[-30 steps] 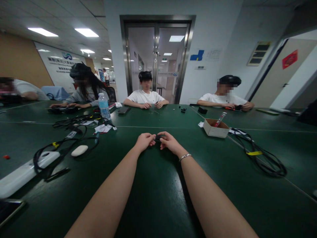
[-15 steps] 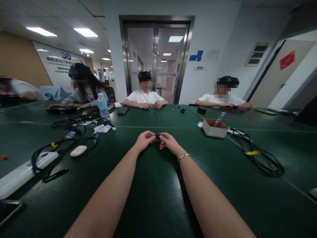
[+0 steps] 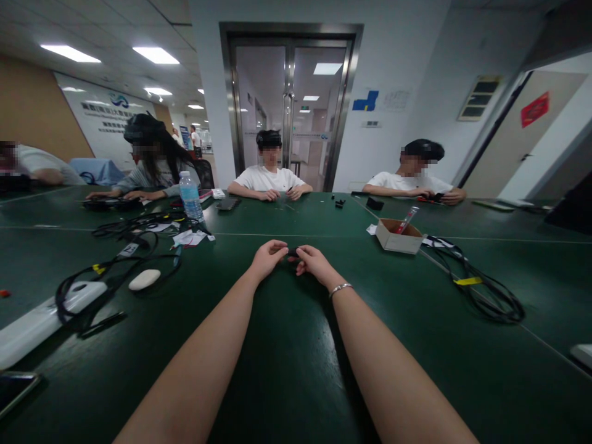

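My left hand (image 3: pixel 269 258) and my right hand (image 3: pixel 315 264) meet above the green table (image 3: pixel 287 345), in the middle of the head view. Between their fingertips is a small black piece (image 3: pixel 292 251), too small and too covered for me to tell its kind. Thumb and fingers of each hand pinch an end of it. My right wrist wears a silver bracelet. Both forearms reach forward over the tabletop.
To the right stands an open cardboard box (image 3: pixel 398 237) with a red-and-clear tube, beside coiled black cables (image 3: pixel 490 296). Leftward are a white mouse (image 3: pixel 145 279), a white power strip (image 3: pixel 50 317), tangled cables and a water bottle (image 3: pixel 190 196). Several people sit across the table.
The view has shifted slightly. Both hands stay together on the small black piece, with only a slight change in the fingers.
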Tool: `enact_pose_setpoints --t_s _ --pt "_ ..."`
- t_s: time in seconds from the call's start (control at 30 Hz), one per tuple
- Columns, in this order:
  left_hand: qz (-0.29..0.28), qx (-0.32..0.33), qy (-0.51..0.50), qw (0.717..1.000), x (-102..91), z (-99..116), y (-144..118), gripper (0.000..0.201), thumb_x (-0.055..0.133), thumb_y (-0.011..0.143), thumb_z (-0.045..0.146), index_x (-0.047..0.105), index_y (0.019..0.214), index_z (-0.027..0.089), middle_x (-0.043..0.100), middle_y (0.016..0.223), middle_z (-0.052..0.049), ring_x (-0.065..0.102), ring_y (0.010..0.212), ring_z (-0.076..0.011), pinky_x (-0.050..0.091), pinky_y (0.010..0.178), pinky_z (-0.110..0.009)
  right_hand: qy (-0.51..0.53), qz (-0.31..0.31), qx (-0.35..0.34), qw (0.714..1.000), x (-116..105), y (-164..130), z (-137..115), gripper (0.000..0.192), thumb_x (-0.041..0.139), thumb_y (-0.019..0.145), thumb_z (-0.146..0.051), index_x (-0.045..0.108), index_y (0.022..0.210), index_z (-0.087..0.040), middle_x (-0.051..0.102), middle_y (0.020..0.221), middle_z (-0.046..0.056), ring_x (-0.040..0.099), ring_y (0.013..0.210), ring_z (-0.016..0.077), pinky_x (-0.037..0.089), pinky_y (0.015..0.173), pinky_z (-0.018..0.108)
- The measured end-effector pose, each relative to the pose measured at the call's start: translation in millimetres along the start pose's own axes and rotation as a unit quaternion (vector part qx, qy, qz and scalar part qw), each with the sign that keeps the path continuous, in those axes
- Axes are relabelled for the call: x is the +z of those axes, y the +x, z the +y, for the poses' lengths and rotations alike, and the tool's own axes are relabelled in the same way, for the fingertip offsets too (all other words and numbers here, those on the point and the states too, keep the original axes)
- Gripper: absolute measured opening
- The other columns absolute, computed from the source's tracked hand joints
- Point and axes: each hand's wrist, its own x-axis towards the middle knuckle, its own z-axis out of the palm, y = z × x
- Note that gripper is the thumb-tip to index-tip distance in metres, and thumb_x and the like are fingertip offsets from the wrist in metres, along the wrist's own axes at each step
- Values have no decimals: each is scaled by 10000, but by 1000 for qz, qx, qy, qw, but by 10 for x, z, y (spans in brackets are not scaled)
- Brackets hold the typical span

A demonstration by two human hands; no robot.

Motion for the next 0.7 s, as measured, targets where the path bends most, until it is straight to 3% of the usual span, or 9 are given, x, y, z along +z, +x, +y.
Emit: enact_pose_setpoints --t_s 0.1,0.17,0.3,0.43,0.7 --pt "-3 -61 4 998 15 -13 22 348 537 808 458 589 935 139 618 772 -54 596 609 -123 463 540 -227 5 4 1 1000 12 6 -5 38 461 932 -140 498 942 -139 636 686 24 543 406 89 517 399 202" --pt "-13 -67 42 997 23 -19 30 323 474 845 423 589 934 134 564 647 -15 528 489 -94 404 453 -197 8 3 2 1000 17 9 -6 40 460 932 -141 498 945 -136 636 694 26 537 403 85 515 396 200" --pt "-15 -32 61 997 27 -23 15 241 522 810 302 587 993 157 560 716 -8 529 541 -82 412 471 -176 4 -1 4 1000 15 4 -5 44 465 930 -145 498 956 -134 639 708 30 537 412 83 517 400 197" --pt "-16 -48 59 997 21 -19 -10 289 417 863 348 564 1019 154 528 663 0 500 484 -81 371 421 -174 0 -7 -2 1000 4 -5 -5 44 460 932 -150 501 945 -138 648 714 34 544 413 86 508 395 190" --pt "-28 -44 87 995 23 6 -12 279 412 858 339 566 997 152 507 607 18 432 441 -71 315 392 -165 1 -6 -1 1000 2 40 27 48 461 929 -145 508 922 -138 656 722 39 538 398 83 509 389 196"
